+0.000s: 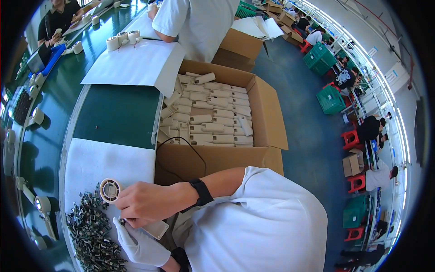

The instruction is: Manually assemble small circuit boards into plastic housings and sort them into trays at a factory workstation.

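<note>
Green surface [113,115] runs down the left side, curved by the lens, with white paper sheets laid over parts of it: one sheet [136,63] further up and another [99,161] right under the hands. Next biggest thing is the open cardboard box [267,113] sitting just right of that surface, packed with rows of cream plastic handle pieces [213,115], and a thin black cable [190,149] drapes over its front wall. Another person in a white shirt [195,18] stands at the far end of the box, and more people sit along the right by green crates [331,99] and red stools [351,138]. On the near sheet there's a big heap of small dark circuit boards [90,231], spread at the lower left. The right hand [145,201], bare, with a black watch [201,192] on the wrist, is closed around a little round cream fan head [110,189], fingers wrapped on it so the grille sticks out to the left, just above the heap. The left hand [138,242], in a white glove, sits right below, fingers curled up and pinching something small and dark against the fan part; can't tell exactly what it is. A flat cream piece [156,229] lies between the two hands, touching the glove.
</note>
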The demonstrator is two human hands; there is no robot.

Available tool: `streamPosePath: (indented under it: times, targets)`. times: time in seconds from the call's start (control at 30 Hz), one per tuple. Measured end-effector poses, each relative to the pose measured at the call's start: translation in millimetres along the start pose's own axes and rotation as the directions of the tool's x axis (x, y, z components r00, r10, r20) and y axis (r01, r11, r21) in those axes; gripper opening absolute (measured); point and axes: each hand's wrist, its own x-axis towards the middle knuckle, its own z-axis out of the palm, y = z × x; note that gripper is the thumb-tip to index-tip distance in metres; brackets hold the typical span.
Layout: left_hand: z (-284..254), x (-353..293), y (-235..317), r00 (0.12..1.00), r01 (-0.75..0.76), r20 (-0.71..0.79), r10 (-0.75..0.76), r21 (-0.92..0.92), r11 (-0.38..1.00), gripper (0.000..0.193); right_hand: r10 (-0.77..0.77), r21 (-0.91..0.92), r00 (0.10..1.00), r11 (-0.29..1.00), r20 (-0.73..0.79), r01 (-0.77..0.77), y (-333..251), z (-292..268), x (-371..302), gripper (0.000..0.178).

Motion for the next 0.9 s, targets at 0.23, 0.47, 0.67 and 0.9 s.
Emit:
streamPosePath:
  times: [0.23, 0.47, 0.67, 0.9]
  targets:
    - [5, -6, -18, 0.992, -0.12, -0.043, 0.119, -0.005, 0.993, 0.036, 0.065, 0.065, 0.998, 0.996, 0.013, -0.065, -8, -5, 1, 0.018]
    - [15, -5, -14, 0.986, -0.128, -0.12, 0.113, -0.122, 0.984, 0.034, 0.1, 0.068, 0.995, 0.993, -0.009, -0.099, -13, -6, 3, 0.017]
    - [2, 2, 7, 0.981, 0.174, -0.044, -0.189, -0.237, 0.956, 0.03, 0.37, 0.194, 0.92, 0.901, 0.13, -0.389, -27, -27, 6, 0.011]
    - [-4, 4, 13, 0.955, 0.292, 0.056, -0.292, -0.366, 0.884, 0.031, 0.453, 0.345, 0.882, 0.814, 0.129, -0.468, -31, -23, 5, 0.016]
